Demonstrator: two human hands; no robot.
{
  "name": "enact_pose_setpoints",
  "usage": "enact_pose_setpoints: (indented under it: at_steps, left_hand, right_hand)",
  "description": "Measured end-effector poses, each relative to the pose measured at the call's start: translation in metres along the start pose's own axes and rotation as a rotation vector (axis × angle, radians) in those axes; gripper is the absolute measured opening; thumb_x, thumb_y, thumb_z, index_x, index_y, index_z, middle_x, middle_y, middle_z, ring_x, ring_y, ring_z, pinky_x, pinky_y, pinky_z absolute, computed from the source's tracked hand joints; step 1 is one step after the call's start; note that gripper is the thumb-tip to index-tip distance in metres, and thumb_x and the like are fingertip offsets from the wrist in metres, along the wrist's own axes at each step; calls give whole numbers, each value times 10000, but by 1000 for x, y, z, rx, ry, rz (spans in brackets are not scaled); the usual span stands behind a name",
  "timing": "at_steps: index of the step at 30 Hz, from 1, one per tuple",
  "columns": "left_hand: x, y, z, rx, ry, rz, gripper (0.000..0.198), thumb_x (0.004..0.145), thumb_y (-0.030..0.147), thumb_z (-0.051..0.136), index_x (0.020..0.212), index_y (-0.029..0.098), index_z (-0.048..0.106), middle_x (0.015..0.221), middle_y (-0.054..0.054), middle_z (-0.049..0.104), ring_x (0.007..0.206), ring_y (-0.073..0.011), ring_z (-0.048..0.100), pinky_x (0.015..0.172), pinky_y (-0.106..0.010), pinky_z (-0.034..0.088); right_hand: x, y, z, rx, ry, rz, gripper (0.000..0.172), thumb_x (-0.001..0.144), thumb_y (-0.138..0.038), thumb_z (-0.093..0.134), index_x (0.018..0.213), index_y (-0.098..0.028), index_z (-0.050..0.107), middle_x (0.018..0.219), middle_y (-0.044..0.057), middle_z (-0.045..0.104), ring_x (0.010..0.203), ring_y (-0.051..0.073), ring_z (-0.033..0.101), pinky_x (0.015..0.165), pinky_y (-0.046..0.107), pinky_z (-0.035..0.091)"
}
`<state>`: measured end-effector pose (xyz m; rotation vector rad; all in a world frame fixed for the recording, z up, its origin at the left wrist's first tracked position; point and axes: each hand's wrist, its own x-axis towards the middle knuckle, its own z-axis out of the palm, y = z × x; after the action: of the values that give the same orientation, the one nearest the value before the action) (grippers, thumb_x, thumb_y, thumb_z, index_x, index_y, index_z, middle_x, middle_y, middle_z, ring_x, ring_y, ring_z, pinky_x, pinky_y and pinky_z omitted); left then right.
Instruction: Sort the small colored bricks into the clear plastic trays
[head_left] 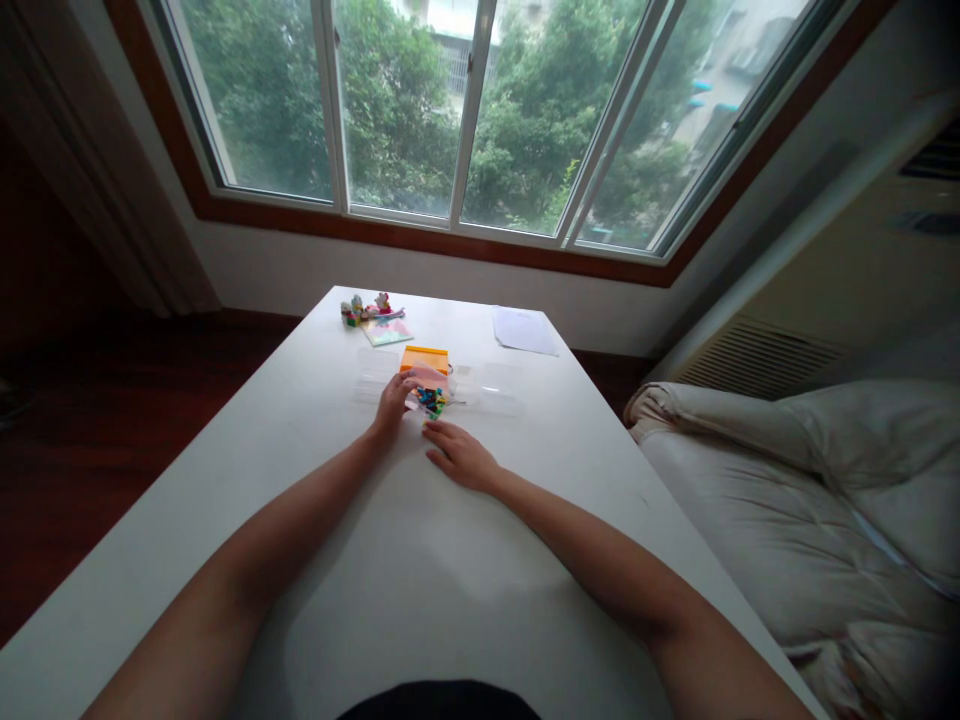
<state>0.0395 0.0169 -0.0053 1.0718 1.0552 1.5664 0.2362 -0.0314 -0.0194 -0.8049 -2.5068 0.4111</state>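
Observation:
Both my arms reach out over a white table [315, 520]. My left hand [395, 402] has its fingers closed on a small clear bag of colourful little pieces [430, 400]. My right hand [459, 455] lies flat on the table just in front of that bag, fingers stretched out, holding nothing. Right behind the bag lies an orange box [424, 358], with clear plastic trays [501, 385] on either side of it.
At the table's far edge stand small colourful toy figures [370, 308] beside a pale green card [387, 332], and a white sheet of paper [524, 330] lies to the right. A bed with a white quilt [810, 480] borders the table's right side. A window is behind.

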Motion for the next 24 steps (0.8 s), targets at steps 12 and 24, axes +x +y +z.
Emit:
enact_pose_setpoints:
  at_steps: [12, 24]
  left_hand:
    - [-6, 0, 10, -177, -131, -98, 482, 725, 363, 707, 1156, 185, 586, 1021, -51, 683, 760, -156, 645, 682, -286, 525]
    - [-25, -10, 26, 436, -313, 153, 335, 821, 323, 651, 1135, 207, 640, 888, -30, 644, 761, -163, 583, 729, -295, 488]
  right_hand:
    - [2, 25, -18, 472, 499, 404, 348, 926, -494, 535, 1105, -222, 658, 937, 29, 723, 857, 196, 681, 811, 336, 549]
    - [0, 33, -21, 501, 507, 456, 445, 949, -537, 450, 1204, -212, 616, 1037, 39, 704, 922, 200, 658, 861, 339, 543]
